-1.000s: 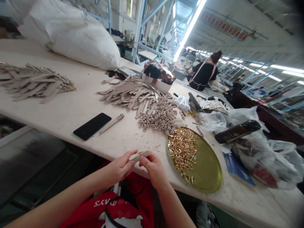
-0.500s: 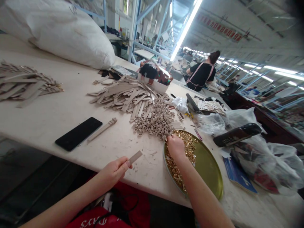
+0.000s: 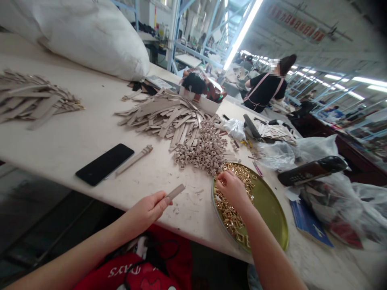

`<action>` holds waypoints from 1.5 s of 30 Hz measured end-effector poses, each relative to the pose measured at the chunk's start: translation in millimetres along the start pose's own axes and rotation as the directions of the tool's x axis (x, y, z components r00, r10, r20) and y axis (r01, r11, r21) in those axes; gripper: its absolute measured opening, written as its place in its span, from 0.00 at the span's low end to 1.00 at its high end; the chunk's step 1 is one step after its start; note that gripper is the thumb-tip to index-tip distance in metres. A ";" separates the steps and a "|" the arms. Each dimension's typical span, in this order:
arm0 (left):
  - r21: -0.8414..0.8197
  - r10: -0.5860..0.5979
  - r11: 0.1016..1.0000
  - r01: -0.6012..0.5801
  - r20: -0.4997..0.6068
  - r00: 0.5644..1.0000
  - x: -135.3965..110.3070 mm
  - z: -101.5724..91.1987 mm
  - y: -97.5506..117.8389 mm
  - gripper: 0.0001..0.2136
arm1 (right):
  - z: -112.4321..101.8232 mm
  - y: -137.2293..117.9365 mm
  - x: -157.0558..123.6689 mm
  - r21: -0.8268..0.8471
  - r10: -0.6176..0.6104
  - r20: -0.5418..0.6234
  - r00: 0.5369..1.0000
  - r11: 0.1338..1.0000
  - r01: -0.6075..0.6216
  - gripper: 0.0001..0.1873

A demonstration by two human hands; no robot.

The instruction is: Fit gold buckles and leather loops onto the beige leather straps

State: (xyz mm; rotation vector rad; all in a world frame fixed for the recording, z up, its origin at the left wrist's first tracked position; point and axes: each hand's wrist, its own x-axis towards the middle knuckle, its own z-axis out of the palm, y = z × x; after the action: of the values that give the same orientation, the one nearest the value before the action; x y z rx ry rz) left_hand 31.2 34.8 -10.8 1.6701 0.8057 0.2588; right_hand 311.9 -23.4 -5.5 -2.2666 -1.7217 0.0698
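My left hand [image 3: 154,206] is closed on a beige strap [image 3: 175,191], whose flat end sticks out past the thumb to the right. Over the near left rim of a round, greenish-gold tray [image 3: 273,213], my right hand [image 3: 232,188] has its fingers curled together. Whatever they pinch is too small or hidden to name. Gold metal buckles [image 3: 231,213] are heaped in the tray's left half, under and around that hand. Just beyond the fingertips lies a pile of small beige loops [image 3: 205,151].
Behind the loops spreads a heap of beige straps [image 3: 169,114]; another strap pile [image 3: 33,98] lies at far left. A black phone [image 3: 105,164] and a single strap [image 3: 134,160] rest left of my hands. Plastic bags [image 3: 341,201] and a blue booklet [image 3: 310,223] flank the tray's right.
My right hand has drawn back slightly from the edge of the loop pile, over the buckles. My left hand keeps its hold on the strap. The whole view has shifted a little.
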 end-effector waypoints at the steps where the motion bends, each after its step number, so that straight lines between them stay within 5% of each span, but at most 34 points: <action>1: 0.003 0.017 1.000 -0.017 -0.027 1.000 -2.5 -0.7 3.7 0.18 | -2.4 -11.4 -4.7 0.221 0.000 0.030 1.000 0.975 -0.007 0.04; 3: 0.011 0.061 0.998 -0.061 -0.084 0.995 -7.5 -2.6 12.2 0.17 | -5.4 -39.1 -16.5 0.582 -0.026 0.181 0.983 0.809 -0.085 0.05; 6: 0.009 0.126 0.992 -0.126 -0.132 0.983 -15.5 -6.8 25.7 0.15 | -7.0 -82.9 -36.0 0.779 -0.159 0.373 0.914 0.589 -0.216 0.07; 12: 0.067 0.126 0.990 -0.123 -0.042 0.991 -35.3 -10.1 33.4 0.11 | -3.6 -130.2 -58.0 0.770 -0.294 0.277 0.915 0.638 -0.028 0.02; 15: 0.124 0.109 0.987 -0.099 -0.072 0.991 -42.9 -6.7 28.4 0.10 | 0.5 -135.2 -63.5 0.818 -0.282 0.280 0.918 0.570 -0.074 0.03; 23: 0.172 0.097 0.983 -0.070 -0.154 0.983 -47.8 -0.9 22.9 0.10 | -1.1 -144.0 -81.1 0.910 -0.318 0.414 0.853 0.146 -0.387 0.16; 31: 0.107 0.070 0.993 -0.057 -0.121 0.990 -38.9 3.3 14.4 0.12 | 26.9 -137.7 -76.6 0.957 -0.010 0.247 0.969 0.157 -0.243 0.08; 34: -0.006 0.033 0.999 -0.033 -0.100 0.994 -38.3 2.6 3.6 0.16 | 36.0 -131.0 -73.2 0.948 0.113 0.318 0.941 -0.071 -0.311 0.09; 38: 0.066 0.006 0.998 -0.003 -0.048 0.999 -40.7 -0.3 -3.4 0.16 | 45.4 -125.7 -70.1 0.834 0.154 0.490 0.858 -0.369 -0.411 0.13; 42: 0.217 0.025 0.976 -0.024 -0.004 1.000 -36.3 -1.3 -0.3 0.15 | 53.1 -129.4 -72.0 0.760 0.089 0.576 0.813 -0.425 -0.492 0.13; 45: 0.212 0.039 0.977 -0.039 0.006 0.999 -28.3 1.6 0.7 0.13 | 58.6 -137.6 -76.8 0.789 0.080 0.557 0.827 -0.364 -0.496 0.13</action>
State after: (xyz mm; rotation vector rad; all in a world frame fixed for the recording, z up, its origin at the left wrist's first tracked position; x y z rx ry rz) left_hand 11.5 15.7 -3.4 1.8872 0.8227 0.2040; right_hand 149.0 -51.3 -36.3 -1.0862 -0.2807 1.4417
